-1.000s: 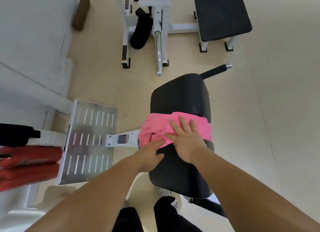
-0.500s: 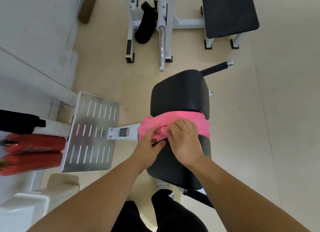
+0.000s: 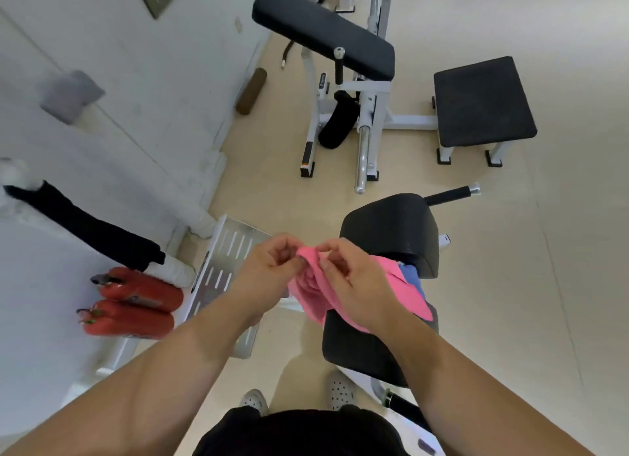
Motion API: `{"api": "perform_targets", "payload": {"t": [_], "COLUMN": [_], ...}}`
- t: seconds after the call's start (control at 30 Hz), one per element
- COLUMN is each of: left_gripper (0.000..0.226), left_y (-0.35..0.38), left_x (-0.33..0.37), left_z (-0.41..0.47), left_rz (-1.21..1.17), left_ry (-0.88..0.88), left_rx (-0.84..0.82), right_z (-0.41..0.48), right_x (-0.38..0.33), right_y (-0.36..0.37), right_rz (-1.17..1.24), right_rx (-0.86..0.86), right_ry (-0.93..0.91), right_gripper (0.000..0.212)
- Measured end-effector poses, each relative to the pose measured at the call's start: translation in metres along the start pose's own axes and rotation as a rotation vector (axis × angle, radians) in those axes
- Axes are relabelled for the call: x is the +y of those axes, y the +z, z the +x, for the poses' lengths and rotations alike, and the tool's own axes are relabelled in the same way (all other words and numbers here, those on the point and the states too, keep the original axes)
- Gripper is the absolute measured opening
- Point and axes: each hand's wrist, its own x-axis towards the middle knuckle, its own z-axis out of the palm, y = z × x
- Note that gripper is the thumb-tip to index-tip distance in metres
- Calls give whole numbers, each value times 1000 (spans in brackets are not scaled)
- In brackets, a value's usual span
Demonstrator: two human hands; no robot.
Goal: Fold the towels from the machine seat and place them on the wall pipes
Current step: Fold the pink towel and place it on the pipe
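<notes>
Head view: left hand (image 3: 272,268) and right hand (image 3: 352,280) pinch the pink towel (image 3: 308,285) between their fingers (image 3: 332,248). Folding looks barely begun; next, find its corners and spread it.

A pale beige floor (image 3: 527,285) meets a white wall (image 3: 143,108) on the left, all evenly lit. At the back stands a white-framed curl machine (image 3: 374,115) with a long black arm pad (image 3: 323,30), and a square black stool (image 3: 483,101) joins it on the right. A brown roller (image 3: 252,91) lies at the wall's foot. 2 red fire extinguishers (image 3: 139,295) sit side by side near a slotted metal plate (image 3: 231,248).
</notes>
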Motion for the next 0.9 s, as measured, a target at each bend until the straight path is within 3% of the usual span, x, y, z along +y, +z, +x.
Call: {"api": "perform_targets", "payload": {"t": [0.1,0.3,0.47,0.67,0.9], "left_gripper": [12,12,15,15,21], "left_y": [-36,-104,-169,-260,-340], "left_x": [25,47,34,-31,-131], "left_z": [-24,-80,-116,-137,-159], "left_rz": [-37,-53,-34,183,-23], "left_ry": [92,146,103,-30,-181], "left_rx": [40,286,454,402,406], "right_z": [20,53,77,106,117], "right_x": [-29,-101,-148,-204,-248], "right_y": [10,44,92,151,231], "right_rz": [-65,-34,-61,-127,-87], "right_rx": [-84,-334,-229,-254,-100], "right_ry": [-136,-354,-401,-491,-409], "right_gripper": [39,10,10,11,9]}}
